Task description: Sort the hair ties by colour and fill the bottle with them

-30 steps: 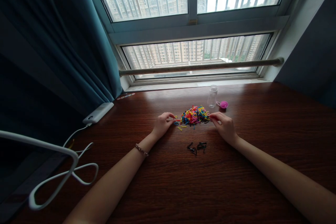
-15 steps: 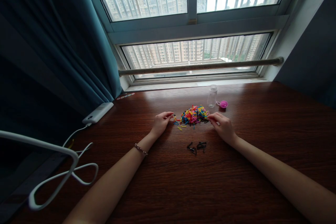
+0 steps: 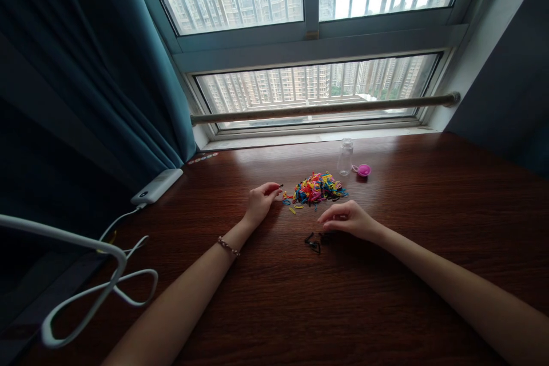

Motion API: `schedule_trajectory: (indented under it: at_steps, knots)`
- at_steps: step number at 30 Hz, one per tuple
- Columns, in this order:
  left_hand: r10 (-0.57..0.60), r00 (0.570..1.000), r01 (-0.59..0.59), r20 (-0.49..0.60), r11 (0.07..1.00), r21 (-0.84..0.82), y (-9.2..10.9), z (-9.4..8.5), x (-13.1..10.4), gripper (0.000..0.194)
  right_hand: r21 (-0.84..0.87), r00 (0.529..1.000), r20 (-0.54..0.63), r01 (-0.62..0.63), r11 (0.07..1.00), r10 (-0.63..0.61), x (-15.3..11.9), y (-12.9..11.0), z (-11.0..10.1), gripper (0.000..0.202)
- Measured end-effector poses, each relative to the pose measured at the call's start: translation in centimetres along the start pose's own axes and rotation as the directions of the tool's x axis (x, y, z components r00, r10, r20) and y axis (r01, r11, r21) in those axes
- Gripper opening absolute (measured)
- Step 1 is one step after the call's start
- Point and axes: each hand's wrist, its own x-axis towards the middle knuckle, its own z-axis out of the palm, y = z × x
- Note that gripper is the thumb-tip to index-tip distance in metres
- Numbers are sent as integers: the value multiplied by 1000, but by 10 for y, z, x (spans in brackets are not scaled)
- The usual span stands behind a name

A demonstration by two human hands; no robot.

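Note:
A heap of small multicoloured rubber bands [image 3: 318, 187] lies on the wooden table. At its left edge, my left hand [image 3: 259, 203] pinches a small black rubber band [image 3: 281, 186] between thumb and fingertips. My right hand [image 3: 351, 220] hovers in front of the heap, over a small group of black rubber bands [image 3: 313, 244], and partly covers them. Its fingers are bent with the tips close together; what they hold, if anything, is too small to make out. A few loose yellow and blue bands lie between my left hand and the heap.
Behind the heap stand a clear bottle [image 3: 345, 157] and a pink cap [image 3: 363, 170] with a loop. A white power strip [image 3: 158, 187] and its looped white cable [image 3: 115, 286] are at the left, by the blue curtain [image 3: 146, 97]. A window with a rail closes off the back.
My right hand has left the right edge of the heap and come toward me, over the black bands. The left hand stays nearly in place, a black band now plainer at its fingertips.

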Motion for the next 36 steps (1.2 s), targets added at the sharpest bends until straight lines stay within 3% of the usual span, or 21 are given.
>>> schedule_trajectory:
  at_steps: [3, 4, 6, 8, 11, 13, 14, 18, 20, 23, 28, 32, 34, 36]
  knots:
    - [69, 998, -69, 16, 996, 58, 10, 2, -5, 21, -209, 958, -283, -18, 978, -43, 2, 13, -10, 20]
    - [113, 993, -116, 35, 990, 82, 15, 4, -9, 21, -283, 938, -339, -27, 959, -74, 2, 18, -14, 18]
    - [231, 966, -242, 116, 966, 90, 30, 9, -17, 20, -404, 927, -346, -9, 914, -144, 3, 27, -20, 15]
    - [366, 891, -392, 268, 919, 47, 47, 15, -26, 19, -478, 946, -265, 41, 877, -189, 3, 32, -24, 17]
    - [504, 723, -570, 473, 821, -4, 67, 20, -37, 20, -536, 964, -180, 70, 841, -194, 2, 34, -23, 25]
    - [526, 679, -619, 513, 785, 14, 71, 20, -38, 20, -554, 968, -171, 59, 831, -183, 2, 34, -22, 28]
    - [523, 691, -623, 500, 781, 44, 71, 19, -37, 21, -558, 968, -174, 52, 828, -178, 2, 34, -21, 28]
    - [469, 805, -558, 363, 807, 194, 55, 11, -26, 22, -586, 963, -193, 42, 809, -190, 2, 33, -21, 30]
    - [443, 826, -535, 348, 811, 238, 49, 8, -22, 22, -599, 964, -183, 47, 799, -193, 2, 33, -21, 32]
    - [420, 807, -550, 415, 790, 271, 50, 7, -20, 23, -602, 972, -155, 48, 797, -176, 3, 34, -21, 31]
    - [392, 725, -624, 566, 721, 301, 59, 11, -25, 31, -614, 973, -174, 16, 789, -154, 3, 37, -21, 23]
    - [356, 728, -611, 586, 724, 320, 58, 14, -24, 35, -537, 961, -241, -16, 843, -135, 4, 36, -21, 18]
    - [339, 728, -606, 596, 725, 328, 57, 14, -23, 37, -424, 950, -296, -39, 905, -98, 3, 29, -19, 16]
    - [324, 727, -604, 605, 721, 340, 57, 15, -23, 38, -274, 960, -276, -29, 961, -49, 3, 18, -15, 16]
